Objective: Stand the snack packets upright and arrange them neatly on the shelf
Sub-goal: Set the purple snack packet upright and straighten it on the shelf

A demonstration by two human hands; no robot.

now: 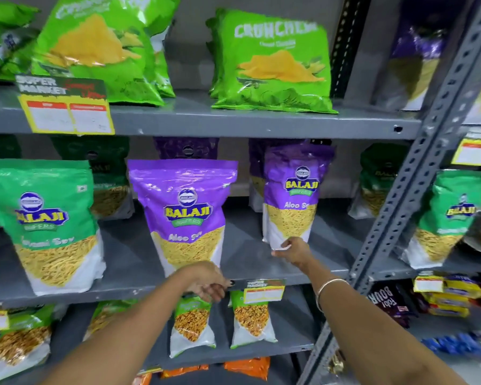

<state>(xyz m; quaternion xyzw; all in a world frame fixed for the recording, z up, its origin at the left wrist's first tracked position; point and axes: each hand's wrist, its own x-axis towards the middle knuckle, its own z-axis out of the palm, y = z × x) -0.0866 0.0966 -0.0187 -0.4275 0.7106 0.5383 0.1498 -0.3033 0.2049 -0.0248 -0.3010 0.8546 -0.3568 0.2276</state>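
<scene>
On the middle grey shelf (261, 262) two purple Aloo Sev packets stand upright. The nearer purple packet (185, 215) stands at the shelf's front, centre. My right hand (292, 250) pinches the bottom edge of the farther purple packet (293, 195), which stands to the right and further back. My left hand (208, 280) hovers at the shelf's front edge just below the nearer purple packet, fingers loosely curled, holding nothing. More purple packets stand behind, partly hidden. A large green packet (43, 226) stands upright at the left.
The top shelf holds green chip bags (272, 65). Below are small green packets (192, 326) behind a price tag (264, 290). A perforated grey upright (417, 173) divides off the right bay, with a green packet (442, 218) and dark packets there.
</scene>
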